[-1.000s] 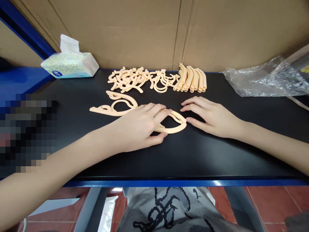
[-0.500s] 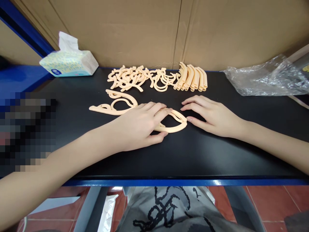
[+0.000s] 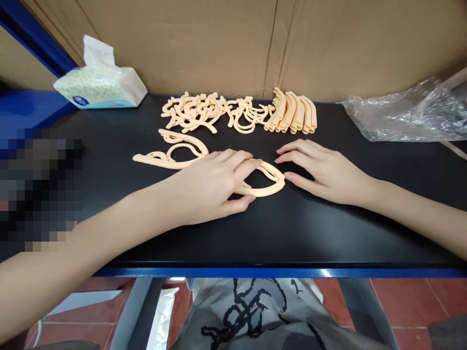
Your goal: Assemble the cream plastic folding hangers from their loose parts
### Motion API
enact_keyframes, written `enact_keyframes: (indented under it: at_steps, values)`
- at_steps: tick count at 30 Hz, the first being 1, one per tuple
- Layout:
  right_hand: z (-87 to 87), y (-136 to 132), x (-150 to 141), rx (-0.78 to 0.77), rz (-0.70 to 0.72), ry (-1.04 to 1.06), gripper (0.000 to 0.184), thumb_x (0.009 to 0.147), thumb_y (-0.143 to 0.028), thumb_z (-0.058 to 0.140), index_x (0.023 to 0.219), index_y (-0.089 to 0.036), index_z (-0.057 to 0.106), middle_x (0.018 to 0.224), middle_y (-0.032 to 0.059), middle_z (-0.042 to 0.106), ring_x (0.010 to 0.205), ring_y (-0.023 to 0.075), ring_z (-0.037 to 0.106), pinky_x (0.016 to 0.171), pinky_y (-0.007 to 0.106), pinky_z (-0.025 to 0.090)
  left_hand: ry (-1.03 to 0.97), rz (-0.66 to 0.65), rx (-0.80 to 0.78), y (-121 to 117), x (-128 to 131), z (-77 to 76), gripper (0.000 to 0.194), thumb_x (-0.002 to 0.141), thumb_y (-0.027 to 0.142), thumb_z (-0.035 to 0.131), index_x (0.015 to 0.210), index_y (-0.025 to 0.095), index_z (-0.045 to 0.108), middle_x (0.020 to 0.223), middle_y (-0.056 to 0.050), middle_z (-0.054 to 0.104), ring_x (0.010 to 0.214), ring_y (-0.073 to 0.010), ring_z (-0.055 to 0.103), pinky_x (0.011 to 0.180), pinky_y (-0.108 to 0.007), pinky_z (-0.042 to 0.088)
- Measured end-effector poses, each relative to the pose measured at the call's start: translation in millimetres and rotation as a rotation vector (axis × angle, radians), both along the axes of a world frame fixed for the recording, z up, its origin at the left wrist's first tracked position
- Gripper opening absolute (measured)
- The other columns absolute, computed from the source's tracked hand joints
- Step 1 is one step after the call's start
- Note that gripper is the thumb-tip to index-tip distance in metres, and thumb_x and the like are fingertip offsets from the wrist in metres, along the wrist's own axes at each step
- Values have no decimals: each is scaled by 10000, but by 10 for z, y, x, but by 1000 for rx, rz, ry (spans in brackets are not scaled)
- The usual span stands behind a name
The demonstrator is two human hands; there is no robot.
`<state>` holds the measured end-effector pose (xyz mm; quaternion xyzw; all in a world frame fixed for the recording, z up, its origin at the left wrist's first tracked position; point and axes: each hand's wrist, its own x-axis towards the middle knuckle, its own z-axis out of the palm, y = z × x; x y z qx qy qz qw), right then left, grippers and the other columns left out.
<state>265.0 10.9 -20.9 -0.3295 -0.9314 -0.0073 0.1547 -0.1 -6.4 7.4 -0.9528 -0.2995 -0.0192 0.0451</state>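
My left hand [image 3: 219, 187] lies over a beige plastic folding hanger [image 3: 268, 191] on the black table. Its fingers reach across the hanger's far arm and the thumb is at the near edge, holding it down; the palm hides the hanger's left part. To the right, my right hand [image 3: 324, 171] is open with bent, parted fingers, its thumb tip close to the hanger's hinged end; whether they touch I cannot tell. Another beige folding hanger [image 3: 175, 163] lies just beyond my left wrist, its arms spread and its right end partly covered by the hand.
Along the back lie a heap of curved beige hanger pieces [image 3: 193, 113] and a row of beige hanger arms [image 3: 294, 113]. A tissue pack [image 3: 102, 87] stands at the back left. Crumpled clear plastic [image 3: 404, 114] covers the back right. A cardboard wall [image 3: 204, 48] rises behind the table.
The view has shifted slightly. Both hands keep nearly the same pose, and the hanger under my left hand stays in place.
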Motion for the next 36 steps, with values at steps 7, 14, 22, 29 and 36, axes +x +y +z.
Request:
enact_keyframes:
  at_steps: [7, 14, 22, 29, 36]
  values:
    - [5, 2, -6, -10, 2, 13, 275, 971, -351, 431, 1165, -218, 573, 1224, 123, 589, 1120, 269, 585, 933, 454, 507, 6, -1, 5, 4, -13, -14, 500, 972, 385, 396, 1393, 117, 428, 1379, -145, 507, 1202, -292, 528, 1005, -404, 429]
    - [1, -1, 2, -5, 1, 10, 291, 971, -349, 435, 1164, -186, 579, 1232, 135, 585, 1128, 267, 578, 944, 442, 503, 18, 10, -22, -1, 3, 3, 480, 973, 373, 401, 1387, 132, 435, 1371, -142, 501, 1193, -300, 530, 1002, -420, 428]
    - [-3, 2, 0, 5, 2, 3, 291, 975, -352, 426, 1163, -191, 578, 1228, 128, 585, 1129, 263, 579, 947, 427, 499, 12, 5, -21, -7, -4, 5, 487, 972, 376, 409, 1387, 123, 438, 1365, -147, 505, 1182, -303, 536, 992, -422, 431]
    - [-8, 1, 2, 23, 7, -3, 306, 979, -339, 428, 1167, -156, 586, 1226, 129, 586, 1123, 250, 577, 949, 398, 494, 0, 1, 4, 3, -6, -16, 497, 968, 388, 429, 1381, 112, 445, 1368, -145, 511, 1177, -293, 539, 988, -406, 436]
    - [-8, 4, 4, 24, 11, -2, 312, 979, -340, 434, 1169, -148, 589, 1227, 130, 584, 1113, 245, 579, 945, 390, 496, -5, -4, 6, 5, 3, -4, 496, 968, 378, 434, 1379, 102, 450, 1358, -144, 522, 1177, -289, 541, 989, -406, 441]
